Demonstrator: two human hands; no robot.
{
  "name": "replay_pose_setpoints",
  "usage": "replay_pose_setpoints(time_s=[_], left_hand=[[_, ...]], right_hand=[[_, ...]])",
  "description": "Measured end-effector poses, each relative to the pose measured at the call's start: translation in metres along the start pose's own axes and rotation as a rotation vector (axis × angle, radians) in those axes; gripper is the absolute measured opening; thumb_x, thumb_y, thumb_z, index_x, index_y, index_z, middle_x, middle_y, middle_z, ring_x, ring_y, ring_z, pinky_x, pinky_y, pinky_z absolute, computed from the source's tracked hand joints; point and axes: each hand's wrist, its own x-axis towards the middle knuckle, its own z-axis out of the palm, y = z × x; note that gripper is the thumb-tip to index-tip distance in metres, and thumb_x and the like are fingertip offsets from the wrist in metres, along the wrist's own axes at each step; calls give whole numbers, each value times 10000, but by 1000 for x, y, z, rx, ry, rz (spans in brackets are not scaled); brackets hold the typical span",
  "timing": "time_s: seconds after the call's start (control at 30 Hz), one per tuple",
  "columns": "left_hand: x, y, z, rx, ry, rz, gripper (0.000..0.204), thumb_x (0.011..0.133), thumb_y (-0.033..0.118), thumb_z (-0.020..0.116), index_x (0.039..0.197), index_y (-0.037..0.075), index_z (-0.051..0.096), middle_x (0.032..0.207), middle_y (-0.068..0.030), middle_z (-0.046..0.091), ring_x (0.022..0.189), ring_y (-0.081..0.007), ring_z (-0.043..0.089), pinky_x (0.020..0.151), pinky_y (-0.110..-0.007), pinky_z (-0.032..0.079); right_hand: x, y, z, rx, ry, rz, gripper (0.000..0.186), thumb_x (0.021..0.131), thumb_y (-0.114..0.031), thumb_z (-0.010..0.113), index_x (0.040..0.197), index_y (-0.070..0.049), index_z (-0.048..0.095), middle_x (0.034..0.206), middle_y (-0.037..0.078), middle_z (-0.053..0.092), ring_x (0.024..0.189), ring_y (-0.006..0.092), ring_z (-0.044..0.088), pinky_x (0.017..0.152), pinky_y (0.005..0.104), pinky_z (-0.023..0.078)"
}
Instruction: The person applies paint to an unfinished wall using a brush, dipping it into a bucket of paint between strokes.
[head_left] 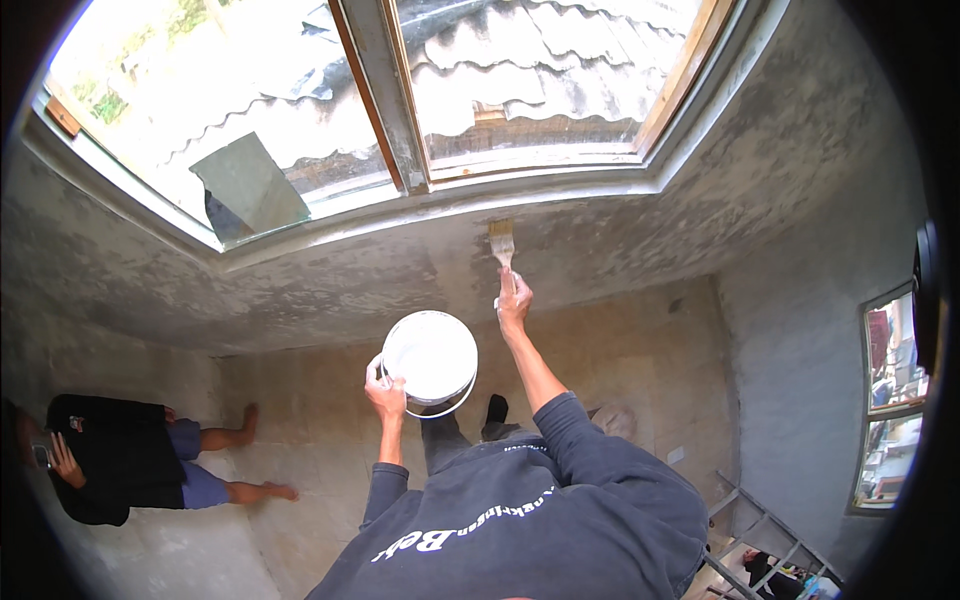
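A white bucket [431,356] of white paint hangs in front of me, and my left hand [386,388] is closed on its near left rim. The bucket's wire handle droops along the near side. My right hand [515,299] grips a paintbrush [502,246] by its handle, with the pale bristles pointing away from me. The bristles are at the grey plastered wall [400,265], just under the window sill; whether they press on it I cannot tell. White paint marks show on my fingers.
Above the wall, a wide window [540,90] looks onto corrugated roofing, with a loose grey pane [250,190] leaning at its left. Another person [130,450] stands at the left holding a phone. A metal ladder [765,535] stands at the lower right, below a second window [893,400].
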Motion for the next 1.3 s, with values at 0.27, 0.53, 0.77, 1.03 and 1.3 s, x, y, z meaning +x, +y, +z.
replay_pose_setpoints(time_s=[0.27,0.53,0.77,1.03,1.3], left_hand=[[7,-27,-2,-24,28,203,547,668,-89,524,1207,-10,470,840,-160,656,640,-188,642,477,-297,530],[-3,-16,0,-51,31,92,541,660,-95,536,1192,-13,489,856,-152,656,690,-186,646,586,-290,531],[-6,-5,11,-34,-27,51,554,649,-98,539,1194,-13,488,877,-145,652,711,-178,646,609,-293,532],[4,-31,13,-41,39,246,538,657,-91,529,1188,-13,492,871,-149,645,684,-188,643,532,-285,528],[-8,-1,27,-108,31,61,533,657,-94,525,1184,-14,500,934,-148,639,769,-204,648,629,-303,535]], right_hand=[[-12,46,-19,-139,8,527,351,908,-313,588,808,9,683,573,-32,459,496,74,399,431,279,322],[-5,-40,-11,-43,194,-167,375,901,-330,581,902,31,680,723,105,664,679,152,587,640,312,452],[13,14,-37,-190,122,314,391,877,-351,598,875,30,684,564,42,567,559,141,535,547,324,407],[26,-45,-53,-241,135,-60,330,878,-282,590,900,33,687,550,15,519,533,79,428,497,295,342],[36,-72,-74,-71,38,-165,339,893,-291,585,987,17,690,632,-23,554,557,67,400,497,280,327]])
